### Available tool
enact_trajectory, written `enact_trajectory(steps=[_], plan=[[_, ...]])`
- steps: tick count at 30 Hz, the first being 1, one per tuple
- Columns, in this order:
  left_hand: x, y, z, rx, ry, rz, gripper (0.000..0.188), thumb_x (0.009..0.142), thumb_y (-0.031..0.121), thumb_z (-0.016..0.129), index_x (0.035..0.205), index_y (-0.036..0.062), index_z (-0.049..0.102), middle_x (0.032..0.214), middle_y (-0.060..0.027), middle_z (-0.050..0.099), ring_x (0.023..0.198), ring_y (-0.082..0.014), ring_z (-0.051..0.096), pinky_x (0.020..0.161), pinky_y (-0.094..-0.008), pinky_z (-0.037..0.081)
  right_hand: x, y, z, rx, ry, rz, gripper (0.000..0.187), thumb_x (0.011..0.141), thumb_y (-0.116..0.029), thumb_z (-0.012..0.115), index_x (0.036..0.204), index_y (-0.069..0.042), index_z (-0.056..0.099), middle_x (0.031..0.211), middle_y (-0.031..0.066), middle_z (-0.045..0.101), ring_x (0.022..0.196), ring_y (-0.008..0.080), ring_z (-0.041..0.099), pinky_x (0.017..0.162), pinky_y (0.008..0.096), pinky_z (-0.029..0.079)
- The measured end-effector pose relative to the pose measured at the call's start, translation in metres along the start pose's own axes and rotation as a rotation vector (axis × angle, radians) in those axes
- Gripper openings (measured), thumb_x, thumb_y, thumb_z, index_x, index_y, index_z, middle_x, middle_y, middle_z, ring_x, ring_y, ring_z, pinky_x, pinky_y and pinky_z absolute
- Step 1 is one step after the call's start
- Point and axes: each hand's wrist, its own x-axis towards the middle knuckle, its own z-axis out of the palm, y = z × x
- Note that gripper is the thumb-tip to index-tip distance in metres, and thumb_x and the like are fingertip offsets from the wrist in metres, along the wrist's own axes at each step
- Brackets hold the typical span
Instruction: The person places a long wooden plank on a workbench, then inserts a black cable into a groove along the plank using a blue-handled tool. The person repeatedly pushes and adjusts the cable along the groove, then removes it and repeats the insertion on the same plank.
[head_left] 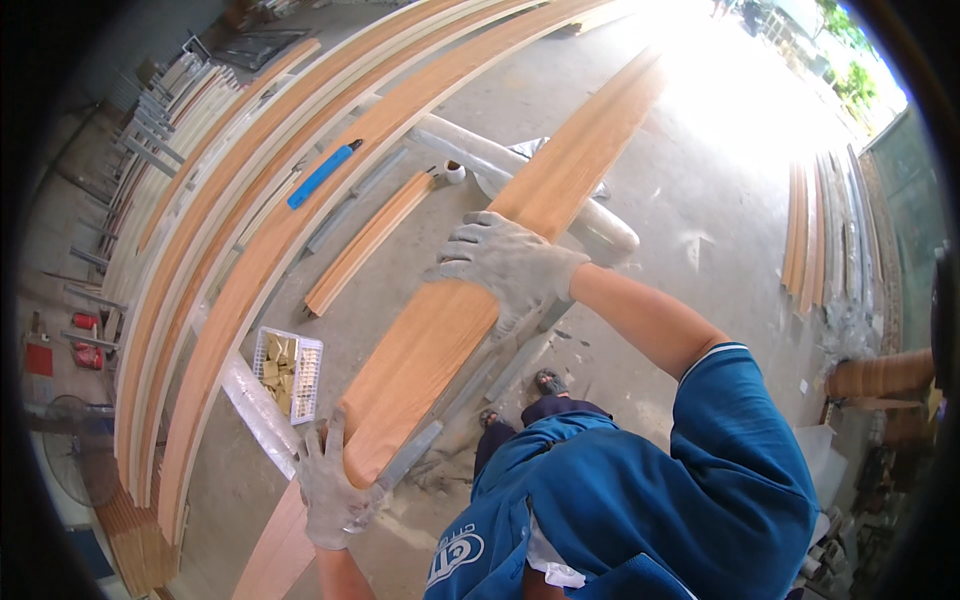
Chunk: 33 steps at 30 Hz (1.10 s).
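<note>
At the near end, your left fingers (335,436) grip the wood board (420,345), your right fingers (468,250) farther up, good since it's probably stiff and heavy.

A woodworking shop

This looks like a workshop or small factory floor for wood. A board (420,340) lies in the middle, and long planks (240,300) run side by side on the left. Behind them a rack (155,137) with metal arms carries stacks of strips, and more lengths (805,240) stand or lie at the right. The bare grey floor (690,330) is scuffed and stained. On it are a white basket (309,380) of small pieces and plastic-wrapped rolls (605,225). A fan (80,450) stands lower left; greenery (855,85) shows outside, beyond strong glare.
</note>
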Motion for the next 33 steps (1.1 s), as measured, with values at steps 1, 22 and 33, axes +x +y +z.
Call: enact_trajectory(steps=[1,22,33], plan=[[0.0,0.0,0.0,-0.001,-0.006,-0.01,0.104,0.065,0.037,0.09,0.155,0.0116,0.044,0.129,-0.0235,0.052,0.12,-0.045,0.051,0.104,-0.0559,0.042,0.0,0.0,0.0,-0.007,-0.027,0.008,0.106,0.052,-0.052,0.094,0.145,-0.02,0.055,0.133,0.0052,0.062,0.132,0.0269,0.051,0.115,0.0435,0.034],[0.023,0.02,0.014,0.128,0.059,0.181,0.096,0.076,0.043,0.081,0.156,0.0075,0.042,0.153,-0.0222,0.046,0.14,-0.0461,0.041,0.115,-0.058,0.035,-0.022,-0.003,0.013,0.004,0.213,0.007,0.09,0.061,-0.045,0.09,0.14,-0.018,0.059,0.141,0.008,0.056,0.138,0.0295,0.046,0.119,0.0485,0.033],[0.182,0.351,0.149,-0.431,0.121,0.726,0.05,0.089,0.03,0.08,0.129,0.0033,0.066,0.12,-0.0175,0.068,0.108,-0.0385,0.066,0.094,-0.0493,0.053,-0.319,0.137,0.056,0.435,0.766,0.751,0.017,0.087,-0.023,0.077,0.099,-0.013,0.071,0.105,0.0094,0.071,0.098,0.0334,0.069,0.085,0.0444,0.054]])
